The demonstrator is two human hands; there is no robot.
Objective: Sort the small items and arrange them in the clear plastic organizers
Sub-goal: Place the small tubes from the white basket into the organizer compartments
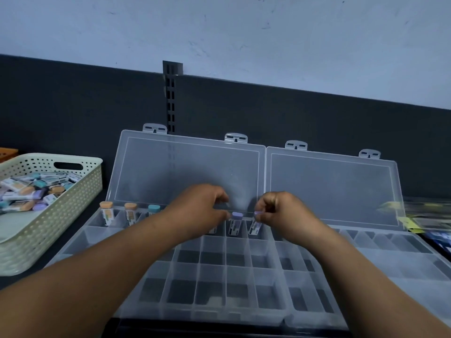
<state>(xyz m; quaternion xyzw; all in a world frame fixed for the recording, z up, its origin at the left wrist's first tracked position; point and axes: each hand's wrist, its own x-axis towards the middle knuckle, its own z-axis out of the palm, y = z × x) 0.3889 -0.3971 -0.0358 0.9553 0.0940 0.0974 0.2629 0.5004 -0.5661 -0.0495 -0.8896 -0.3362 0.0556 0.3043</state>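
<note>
Two clear plastic organizers lie open side by side, the left organizer (pixel 185 269) and the right organizer (pixel 395 259), lids leaning against the dark back panel. In the left one's back row stand two orange-capped erasers (pixel 107 213), a teal-capped eraser (pixel 153 209) and a purple-capped eraser (pixel 235 223). My right hand (pixel 280 211) pinches another purple-capped eraser (pixel 255 225) upright in the rightmost back compartment. My left hand (pixel 200 208) has curled fingers over the back row; an item under it is mostly hidden.
A cream perforated basket (pixel 61 215) at the left holds several more erasers in mixed colours. Packaged items (pixel 424 220) lie at the far right. A slotted metal upright (pixel 170 98) runs up the dark panel behind the lids.
</note>
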